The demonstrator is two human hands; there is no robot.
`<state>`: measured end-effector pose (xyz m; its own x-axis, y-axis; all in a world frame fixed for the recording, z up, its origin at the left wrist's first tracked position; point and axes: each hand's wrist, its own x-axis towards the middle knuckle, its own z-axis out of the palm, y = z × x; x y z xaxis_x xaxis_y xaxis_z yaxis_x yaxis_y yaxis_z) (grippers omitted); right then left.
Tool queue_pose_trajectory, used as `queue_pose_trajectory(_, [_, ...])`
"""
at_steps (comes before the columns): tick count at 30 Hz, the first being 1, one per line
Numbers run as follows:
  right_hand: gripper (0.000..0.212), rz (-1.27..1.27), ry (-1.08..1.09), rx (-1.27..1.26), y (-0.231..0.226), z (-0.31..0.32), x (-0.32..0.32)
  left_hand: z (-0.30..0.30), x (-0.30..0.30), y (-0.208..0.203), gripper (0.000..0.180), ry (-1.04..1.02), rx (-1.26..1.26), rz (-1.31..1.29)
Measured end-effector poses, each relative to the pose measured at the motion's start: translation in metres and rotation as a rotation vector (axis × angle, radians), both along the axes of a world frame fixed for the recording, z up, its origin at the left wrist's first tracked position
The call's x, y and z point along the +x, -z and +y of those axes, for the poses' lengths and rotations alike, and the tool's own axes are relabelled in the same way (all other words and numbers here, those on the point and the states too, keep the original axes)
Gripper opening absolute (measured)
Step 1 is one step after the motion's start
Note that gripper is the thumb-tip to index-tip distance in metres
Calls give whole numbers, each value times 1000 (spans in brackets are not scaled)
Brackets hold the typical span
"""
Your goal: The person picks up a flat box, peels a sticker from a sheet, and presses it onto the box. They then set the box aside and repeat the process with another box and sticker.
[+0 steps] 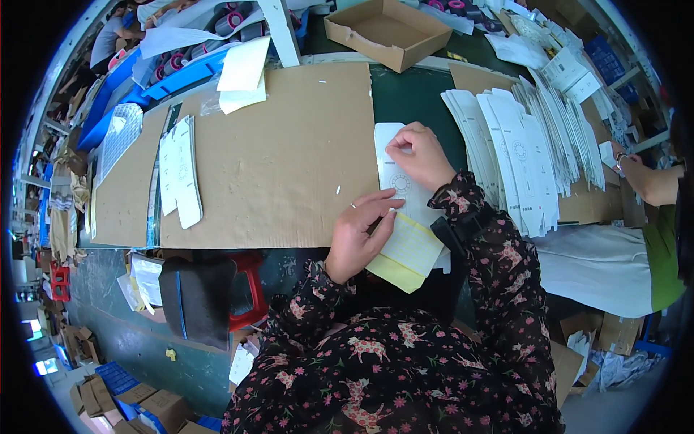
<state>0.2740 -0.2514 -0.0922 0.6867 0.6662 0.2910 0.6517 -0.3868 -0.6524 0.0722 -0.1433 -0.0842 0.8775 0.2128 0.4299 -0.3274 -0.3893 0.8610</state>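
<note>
My left hand [361,235] pinches the top corner of a pale yellow and white sheet [409,249], which looks like label backing paper. The sheet lies over the lower part of a flat white printed carton [387,141] with a ring drawing on it. Just above the carton's upper half, my right hand [421,155] has its thumb and fingertips pressed together. Whatever sits between those fingertips is hidden or too small to make out. The carton's lower end shows beneath the sheet, close to the table's near edge.
Many flat white cartons [517,148] stand fanned out on the right. A smaller stack [181,173] lies left on the brown cardboard [282,159]. An open cardboard box [390,32] and blue bins [181,83] are at the back. A co-worker's arm [643,173] reaches in from the right.
</note>
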Motion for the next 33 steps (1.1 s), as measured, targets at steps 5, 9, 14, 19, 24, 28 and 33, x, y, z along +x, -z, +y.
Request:
queue_pose_trajectory(5, [12,-85,-56,3,-1,21,-1,7,-16,-10,15,-66,-43,43])
queue_pose_trajectory(9, [26,152,17,124,26,-3,17,-4,-8,4,20,-52,23,-34])
queue_pose_trajectory(14, [33,221,-12,106,13,4,5,-3,-19,-4,18,-45,-33,-2])
queue_pose_trajectory(19, [36,177,-57,96,-2,-6,-7,1,-22,2,23,-22,-7,37])
queue_pose_trajectory(24, [37,-69,72,54,-47,-60,-82,0,-24,-1,18,-11,-77,32])
queue_pose_trajectory(28, [36,-391,249,-73,-38,-108,-128,2,-37,3,12,-96,6,-22])
queue_pose_trajectory(33, [30,146,392,-106,-30,-130,-159,-9,-43,2,10,-111,-67,66])
